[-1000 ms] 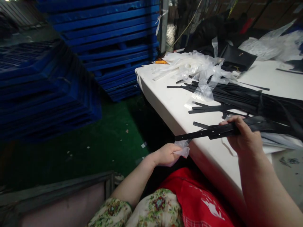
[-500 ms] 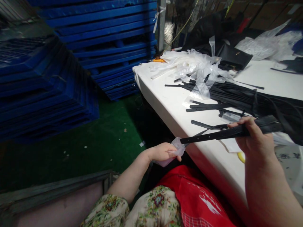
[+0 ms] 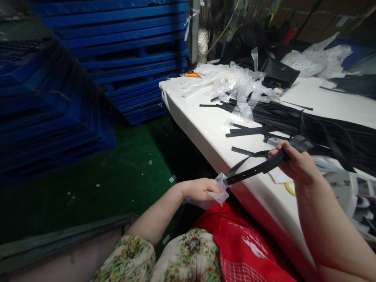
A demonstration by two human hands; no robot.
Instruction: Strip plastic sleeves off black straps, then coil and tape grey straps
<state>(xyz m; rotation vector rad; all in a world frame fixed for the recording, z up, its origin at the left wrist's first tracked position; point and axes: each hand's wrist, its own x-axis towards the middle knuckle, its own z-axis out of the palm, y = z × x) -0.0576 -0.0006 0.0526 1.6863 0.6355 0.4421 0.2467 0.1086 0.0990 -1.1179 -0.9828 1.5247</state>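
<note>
My left hand [image 3: 202, 190] is closed around the mouth of a clear plastic bag [image 3: 222, 192], beside the table's near edge. A black strap [image 3: 249, 171] with punched holes runs from that bag up to my right hand [image 3: 296, 162], whose fingers are wrapped around its folded upper part. The strap bends in a slight curve, and its lower end is hidden in the bag. A second thin black length loops above it towards the bag. Beyond my right hand, a big bundle of black straps [image 3: 331, 131] lies on the white table [image 3: 188, 113].
Crumpled plastic bags [image 3: 235, 80] lie heaped at the table's far end, near an orange-handled tool [image 3: 191, 74] and a black leather piece [image 3: 282, 72]. Blue pallets [image 3: 123, 39] are stacked across the green floor [image 3: 126, 172]. A yellow ring [image 3: 290, 188] sits by my right forearm.
My right hand has moved left and slightly up, closer to my left hand, with the strap. The strap, straighter before, now bows. The left hand stays nearly in place, holding the bag.
</note>
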